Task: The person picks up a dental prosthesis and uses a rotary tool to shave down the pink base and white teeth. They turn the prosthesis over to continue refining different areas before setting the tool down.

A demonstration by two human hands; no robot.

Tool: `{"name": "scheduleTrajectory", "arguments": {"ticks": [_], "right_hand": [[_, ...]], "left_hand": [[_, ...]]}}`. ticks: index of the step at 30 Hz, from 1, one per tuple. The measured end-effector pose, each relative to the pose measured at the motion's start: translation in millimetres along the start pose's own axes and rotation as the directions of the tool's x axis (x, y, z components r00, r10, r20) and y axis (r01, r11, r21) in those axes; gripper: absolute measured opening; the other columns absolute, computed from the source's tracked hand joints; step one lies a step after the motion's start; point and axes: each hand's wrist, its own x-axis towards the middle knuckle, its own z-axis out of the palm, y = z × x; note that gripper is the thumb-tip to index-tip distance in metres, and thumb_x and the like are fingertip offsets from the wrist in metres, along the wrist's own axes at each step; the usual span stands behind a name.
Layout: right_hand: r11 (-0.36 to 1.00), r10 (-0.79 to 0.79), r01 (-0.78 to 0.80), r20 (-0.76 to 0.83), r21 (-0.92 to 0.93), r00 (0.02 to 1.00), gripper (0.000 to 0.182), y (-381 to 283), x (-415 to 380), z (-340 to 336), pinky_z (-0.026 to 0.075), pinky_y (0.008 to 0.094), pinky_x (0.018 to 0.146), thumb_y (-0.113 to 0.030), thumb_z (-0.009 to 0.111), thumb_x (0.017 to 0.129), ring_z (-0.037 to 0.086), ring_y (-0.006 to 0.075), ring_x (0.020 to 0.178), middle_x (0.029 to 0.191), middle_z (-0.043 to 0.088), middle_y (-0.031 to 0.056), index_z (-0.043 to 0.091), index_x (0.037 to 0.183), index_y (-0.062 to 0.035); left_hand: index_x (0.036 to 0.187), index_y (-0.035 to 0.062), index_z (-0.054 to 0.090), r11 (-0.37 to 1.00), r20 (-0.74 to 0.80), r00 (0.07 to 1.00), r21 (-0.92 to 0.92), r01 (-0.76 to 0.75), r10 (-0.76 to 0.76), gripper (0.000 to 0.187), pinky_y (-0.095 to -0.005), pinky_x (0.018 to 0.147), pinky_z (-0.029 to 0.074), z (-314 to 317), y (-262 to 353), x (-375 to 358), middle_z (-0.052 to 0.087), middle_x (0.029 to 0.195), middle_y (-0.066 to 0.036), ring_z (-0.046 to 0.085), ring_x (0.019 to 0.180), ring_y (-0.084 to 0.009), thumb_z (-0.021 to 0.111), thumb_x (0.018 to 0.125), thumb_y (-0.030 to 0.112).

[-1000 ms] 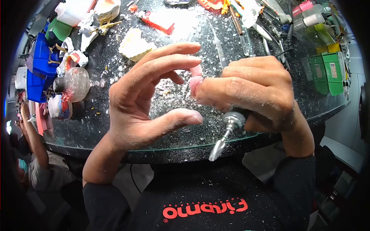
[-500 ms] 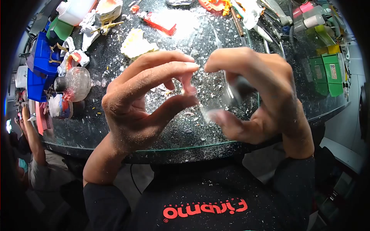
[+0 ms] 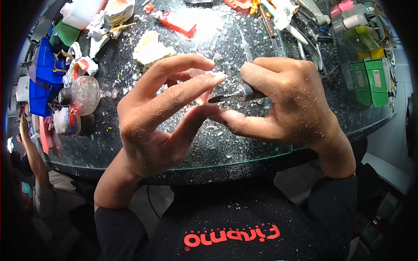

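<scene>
Pinched between the thumb and fingers of my left hand is a small pink denture piece, mostly hidden behind the fingers. My right hand is wrapped around a rotary handpiece that points left. Its dark, pointed bur lies right at the edge of the pink piece. The right thumb reaches across to the left thumb, just below the bur. Pale dust and shavings cover both hands and the dark tabletop under them.
Beyond my left hand lies a pale yellow plaster piece, with a red tool behind it. A glass jar and blue bins stand left. Hand tools and green boxes are right. Another person's arm shows far left.
My right hand has closed in on the left one, and the handpiece, blurred before, now points left with its bur at the pink piece. The left hand stays nearly in place.
</scene>
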Motion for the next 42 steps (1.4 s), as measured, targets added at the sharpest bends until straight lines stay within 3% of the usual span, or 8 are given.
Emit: {"name": "scheduleTrajectory", "arguments": {"ticks": [23, 26, 29, 32, 35, 38, 42], "right_hand": [[0.998, -0.008, 0.007, 0.011, 0.063, 1.000, 0.038, -1.4, -0.7, 1.6, 0.038, 0.0353, 0.042, -0.034, 0.080, 0.069, 0.050, 0.0216, 0.048, 0.058, 0.047, 0.0065, 0.058, 0.071, -0.0030], [0.998, -0.020, 0.021, -0.008, 0.053, 1.000, 0.038, 0.3, -0.8, 2.8, 0.038, 0.0351, 0.042, -0.034, 0.080, 0.070, 0.050, 0.0216, 0.048, 0.058, 0.047, 0.0064, 0.058, 0.071, -0.0028], [1.000, -0.012, 0.011, 0.078, 0.015, 0.997, 0.038, -1.6, -0.7, -2.3, 0.039, 0.0349, 0.042, -0.034, 0.079, 0.070, 0.051, 0.0219, 0.049, 0.058, 0.047, 0.0065, 0.058, 0.071, -0.0025], [0.999, -0.028, 0.028, -0.018, 0.034, 0.999, 0.038, 1.0, 0.1, 2.2, 0.040, 0.0349, 0.042, -0.034, 0.079, 0.071, 0.052, 0.0216, 0.048, 0.058, 0.047, 0.0063, 0.058, 0.071, -0.0024], [1.000, -0.007, 0.006, 0.071, 0.015, 0.997, 0.039, -1.6, -0.4, -1.7, 0.040, 0.0352, 0.043, -0.035, 0.079, 0.071, 0.052, 0.0221, 0.048, 0.057, 0.047, 0.0065, 0.058, 0.072, -0.0022], [0.999, -0.031, 0.031, -0.016, 0.025, 0.999, 0.040, 1.2, 0.5, 1.2, 0.040, 0.0347, 0.043, -0.036, 0.080, 0.072, 0.051, 0.0215, 0.048, 0.057, 0.047, 0.0063, 0.058, 0.072, -0.0023], [1.000, -0.026, 0.026, 0.037, -0.012, 0.999, 0.042, -0.6, 0.1, -0.7, 0.041, 0.0342, 0.043, -0.038, 0.080, 0.072, 0.051, 0.0203, 0.047, 0.057, 0.048, 0.0061, 0.057, 0.071, -0.0027]], "left_hand": [[0.112, 0.0011, 0.071, 0.997, 0.005, 1.000, 0.078, -0.029, 0.029, 0.035, -0.0300, 0.070, 0.053, -2.7, 2.8, 1.2, 0.065, 0.109, -0.018, 0.064, 0.086, -0.0197, 0.079, 0.080, 0.012], [0.112, 0.0010, 0.071, 0.995, 0.004, 0.999, 0.094, -0.040, 0.039, 0.035, -0.0294, 0.070, 0.053, -2.9, 2.1, 1.0, 0.065, 0.108, -0.017, 0.064, 0.085, -0.0191, 0.079, 0.080, 0.012], [0.112, 0.0008, 0.071, 0.993, 0.002, 0.998, 0.102, -0.056, 0.056, 0.034, -0.0290, 0.069, 0.052, -2.6, 0.1, 1.4, 0.064, 0.108, -0.017, 0.063, 0.084, -0.0186, 0.078, 0.081, 0.012], [0.113, 0.0009, 0.071, 0.994, 0.000, 0.999, 0.098, -0.043, 0.043, 0.034, -0.0284, 0.068, 0.052, -2.8, 0.3, 0.5, 0.064, 0.107, -0.017, 0.062, 0.082, -0.0173, 0.078, 0.081, 0.012], [0.113, 0.0007, 0.071, 0.994, -0.002, 1.000, 0.103, -0.026, 0.026, 0.034, -0.0278, 0.068, 0.051, -3.2, 2.0, 0.3, 0.064, 0.107, -0.016, 0.061, 0.079, -0.0159, 0.078, 0.081, 0.012], [0.113, 0.0003, 0.071, 0.994, 0.000, 1.000, 0.111, -0.018, 0.018, 0.034, -0.0274, 0.068, 0.051, -3.2, 2.3, -0.4, 0.063, 0.106, -0.016, 0.060, 0.078, -0.0152, 0.078, 0.082, 0.013], [0.112, -0.0001, 0.070, 0.991, 0.000, 1.000, 0.134, -0.015, 0.015, 0.034, -0.0278, 0.068, 0.051, -4.4, 3.4, -0.3, 0.063, 0.106, -0.016, 0.061, 0.080, -0.0158, 0.078, 0.082, 0.012]]}}
